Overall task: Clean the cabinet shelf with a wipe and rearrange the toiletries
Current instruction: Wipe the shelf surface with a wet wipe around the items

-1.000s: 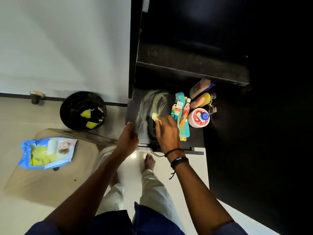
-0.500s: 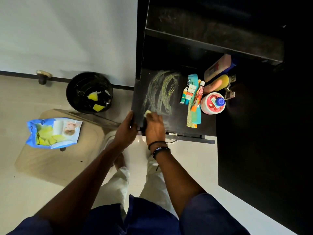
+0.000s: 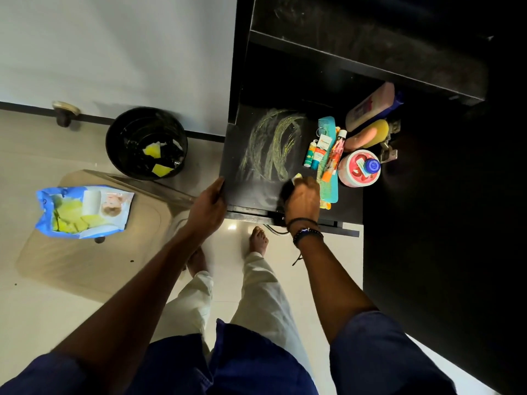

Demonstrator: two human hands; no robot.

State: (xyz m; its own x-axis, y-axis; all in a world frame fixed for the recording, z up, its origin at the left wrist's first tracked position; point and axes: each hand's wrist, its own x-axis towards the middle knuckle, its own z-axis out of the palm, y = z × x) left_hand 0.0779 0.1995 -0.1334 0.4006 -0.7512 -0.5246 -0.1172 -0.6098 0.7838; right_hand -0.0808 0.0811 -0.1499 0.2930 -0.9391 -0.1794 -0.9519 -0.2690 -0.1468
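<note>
Wipe (image 3: 298, 176) — soft, limp, likely damp — sits bunched under our right hand (image 3: 302, 199), fingers curled round it, on the shelf (image 3: 256, 192) front; we'd hold it balled. Our left hand (image 3: 206, 208) grips the shelf's corner.

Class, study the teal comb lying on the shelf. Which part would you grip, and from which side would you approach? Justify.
Probably the teal comb's near end, approached from above at the shelf's front edge. It lies flat, running front to back. That end is uncovered, while an orange tube overlaps its middle and the tub crowds its right.
</note>
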